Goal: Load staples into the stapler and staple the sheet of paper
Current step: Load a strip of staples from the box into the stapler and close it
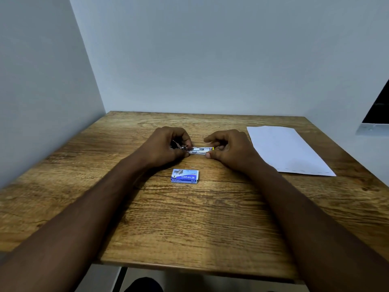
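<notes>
The desk sits in a corner, its left and far edges against grey walls; the near edge is free. Bare wood lies open across the near half and the far left. The paper lies flat at the far right, its near right corner close to the desk's right edge. The staple box lies closed near the middle, just nearer than the hands and apart from them. The stapler is held low over the desk's middle, lengthwise between both hands. The left hand is curled around its left end, fingers pinched on the metal. The right hand pinches the right end by the yellow tip, thumb beneath, forefinger stretched over.
</notes>
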